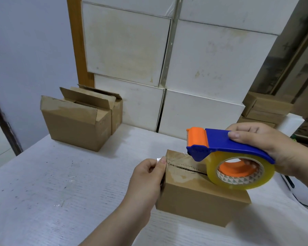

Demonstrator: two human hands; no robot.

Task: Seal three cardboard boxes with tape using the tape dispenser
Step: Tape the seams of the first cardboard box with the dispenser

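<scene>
A small brown cardboard box [199, 197] lies on the white table [52, 183], its top flaps closed with a jagged seam showing. My right hand [267, 148] grips a blue and orange tape dispenser [220, 148] holding a roll of clear tape [242, 171], just above the box top. My left hand [146, 176] pinches the free end of the clear tape against the box's left end. Two more cardboard boxes stand at the back left: a nearer box [75, 125] and a box behind it [114, 110], both with flaps partly up.
Stacked white cartons [167, 59] form a wall behind the table. Small brown boxes [265, 109] are piled at the right. A wooden post [78, 41] rises at the back left. The table's left edge drops to the floor.
</scene>
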